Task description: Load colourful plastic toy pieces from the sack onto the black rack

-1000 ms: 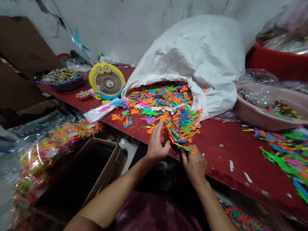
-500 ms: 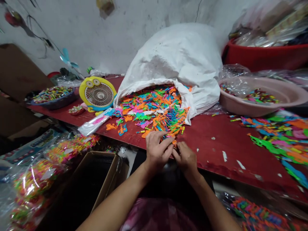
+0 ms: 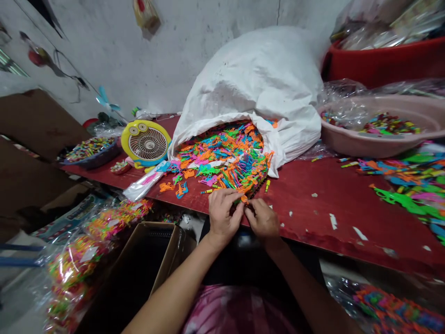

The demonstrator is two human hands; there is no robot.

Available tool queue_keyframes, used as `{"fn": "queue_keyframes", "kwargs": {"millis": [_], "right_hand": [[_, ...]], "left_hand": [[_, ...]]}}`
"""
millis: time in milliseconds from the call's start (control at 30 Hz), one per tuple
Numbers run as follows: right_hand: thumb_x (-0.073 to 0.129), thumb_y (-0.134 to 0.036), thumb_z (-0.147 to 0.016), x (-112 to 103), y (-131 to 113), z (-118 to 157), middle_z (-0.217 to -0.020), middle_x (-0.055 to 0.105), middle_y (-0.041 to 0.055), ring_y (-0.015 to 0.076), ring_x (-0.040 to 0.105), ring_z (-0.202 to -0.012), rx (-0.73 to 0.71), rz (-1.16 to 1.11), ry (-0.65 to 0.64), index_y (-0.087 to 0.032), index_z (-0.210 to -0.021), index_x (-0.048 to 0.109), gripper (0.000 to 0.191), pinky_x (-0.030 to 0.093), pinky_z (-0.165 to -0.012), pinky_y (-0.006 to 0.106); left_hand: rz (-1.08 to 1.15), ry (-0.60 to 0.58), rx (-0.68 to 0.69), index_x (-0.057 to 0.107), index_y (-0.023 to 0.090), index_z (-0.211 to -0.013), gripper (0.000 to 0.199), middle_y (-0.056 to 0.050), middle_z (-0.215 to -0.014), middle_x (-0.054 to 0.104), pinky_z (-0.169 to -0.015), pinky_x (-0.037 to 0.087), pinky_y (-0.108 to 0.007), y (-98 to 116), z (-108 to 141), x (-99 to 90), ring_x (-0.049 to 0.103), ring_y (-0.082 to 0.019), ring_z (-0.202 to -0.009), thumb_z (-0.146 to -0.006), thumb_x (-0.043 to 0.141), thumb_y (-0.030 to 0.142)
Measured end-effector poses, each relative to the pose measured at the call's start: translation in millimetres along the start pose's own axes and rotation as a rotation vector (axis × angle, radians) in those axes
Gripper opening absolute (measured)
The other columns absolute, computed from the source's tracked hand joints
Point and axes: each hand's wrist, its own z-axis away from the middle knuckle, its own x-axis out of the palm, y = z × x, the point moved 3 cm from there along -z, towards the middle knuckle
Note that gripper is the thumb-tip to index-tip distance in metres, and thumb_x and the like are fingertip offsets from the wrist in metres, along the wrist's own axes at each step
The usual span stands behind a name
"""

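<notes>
Orange plastic piece (image 3: 244, 199) pinched at the fingertips, left hand (image 3: 220, 215) and right hand (image 3: 263, 219) pressed close together over the near edge of a dark red table (image 3: 313, 204). Just far of the hands, a large heap of multicoloured plastic toy pieces (image 3: 222, 155) spills from a white woven sack (image 3: 257, 79). Left: clear plastic bags of bundled colourful pieces (image 3: 74, 262) lie filled. Right: pale pink plastic basin (image 3: 375, 146) holds more.

Room along red tabletop (image 3: 323, 208); plastic heap (image 3: 222, 157) ahead
</notes>
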Motion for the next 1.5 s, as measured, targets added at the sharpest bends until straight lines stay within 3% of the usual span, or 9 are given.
{"fn": "queue_keyframes", "kwargs": {"millis": [267,367,567,667,833,967,1133,1300,1500], "right_hand": [[0.049,-0.03,-0.094,-1,-3,-4,-0.083,0.062,0.005,0.0161,0.057,-0.072,0.04,-0.125,0.031,-0.018,-0.093,0.065,0.02,0.042,-0.067,0.027],[0.055,-0.035,-0.09,-7,3,-7,-0.079,0.063,0.0033,0.0144,0.056,-0.067,0.181,-0.306,0.059,-0.018,-0.093,0.065,0.02,0.044,-0.065,0.027],[0.063,-0.04,-0.08,-7,18,-12,-0.065,0.06,-0.0014,0.0107,0.049,-0.054,0.504,-0.621,0.071,-0.015,-0.102,0.068,0.033,0.043,-0.053,0.024],[0.064,-0.039,-0.079,-6,14,-16,-0.076,0.065,0.0023,0.0111,0.051,-0.057,0.462,-0.621,0.085,-0.015,-0.11,0.069,0.04,0.046,-0.055,0.025],[0.06,-0.032,-0.081,-10,-4,-20,-0.086,0.065,0.0043,0.0129,0.055,-0.067,0.255,-0.453,0.112,-0.019,-0.092,0.072,0.021,0.046,-0.06,0.025],[0.058,-0.031,-0.084,-16,0,-17,-0.074,0.06,0.001,0.0128,0.053,-0.064,0.337,-0.386,0.226,-0.018,-0.082,0.067,0.015,0.043,-0.06,0.025],[0.056,-0.032,-0.084,-6,6,-19,-0.066,0.058,-0.0009,0.0131,0.052,-0.057,0.405,-0.451,0.093,-0.019,-0.076,0.064,0.018,0.042,-0.055,0.025],[0.058,-0.033,-0.082,-6,7,-25,-0.074,0.062,0.0028,0.0158,0.057,-0.065,0.288,-0.356,0.153,-0.02,-0.093,0.073,0.023,0.046,-0.06,0.027],[0.059,-0.034,-0.083,-7,4,-27,-0.081,0.066,0.0042,0.0152,0.059,-0.068,0.285,-0.414,0.046,-0.019,-0.106,0.073,0.031,0.046,-0.059,0.026]], "left_hand": [[0.037,-0.066,-0.027,0.061,0.022,-0.117,0.026,-0.008,-0.111,0.066,-0.091,0.043,-0.037,-5,-5,-5.9,0.059,-0.02,-0.104,-0.091,0.062,0.027],[0.048,-0.097,-0.065,0.059,0.022,-0.124,0.03,-0.009,-0.119,0.064,-0.096,0.042,-0.038,-12,-5,-7.3,0.057,-0.02,-0.11,-0.094,0.056,0.026],[0.046,-0.184,-0.021,0.068,0.024,-0.108,0.019,-0.006,-0.108,0.072,-0.095,0.041,-0.04,-25,-17,0.8,0.062,-0.021,-0.103,-0.092,0.06,0.029],[0.057,-0.236,-0.016,0.066,0.025,-0.114,0.022,-0.005,-0.114,0.072,-0.099,0.037,-0.043,-29,-25,5.1,0.062,-0.021,-0.107,-0.093,0.057,0.027],[0.06,-0.29,-0.06,0.064,0.025,-0.118,0.027,-0.002,-0.109,0.073,-0.109,0.028,-0.044,-34,-28,12.0,0.063,-0.018,-0.102,-0.092,0.06,0.027],[0.039,-0.297,-0.103,0.06,0.025,-0.126,0.035,-0.003,-0.107,0.073,-0.109,0.027,-0.046,-35,-29,16.1,0.062,-0.019,-0.099,-0.091,0.06,0.03],[0.023,-0.35,-0.079,0.062,0.028,-0.125,0.032,-0.003,-0.104,0.074,-0.104,0.029,-0.047,-37,-33,18.4,0.062,-0.021,-0.098,-0.094,0.055,0.029],[0.048,-0.375,-0.054,0.062,0.031,-0.126,0.037,-0.002,-0.105,0.074,-0.104,0.029,-0.047,-43,-37,18.5,0.062,-0.02,-0.095,-0.09,0.06,0.025],[-0.006,-0.348,-0.063,0.065,0.026,-0.119,0.033,-0.003,-0.098,0.074,-0.097,0.031,-0.046,-44,-44,22.9,0.063,-0.022,-0.091,-0.086,0.066,0.027]]}}
